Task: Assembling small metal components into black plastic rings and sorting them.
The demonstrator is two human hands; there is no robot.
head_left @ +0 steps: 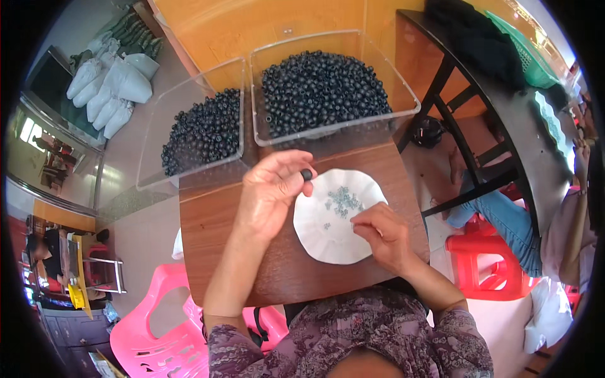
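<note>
Between the thumb and fingers of my left hand [270,189] is a small round black piece [306,174], like a bead with a hole. It is held above the table, beside the left rim of a white scalloped plate [315,233]. Small clear greenish pieces [345,201] lie scattered on the plate, too small to name. My right hand [386,234] hovers over the plate's right side with thumb and fingertips pinched together. Whatever may be in that pinch is hidden.
Two clear plastic bins, one on the left [205,135] and one on the right [324,94], hold many black pieces behind the brown table [217,217]. A pink chair [154,327] and a red stool [485,264] flank it. Another person sits right, by a dark table [498,107].
</note>
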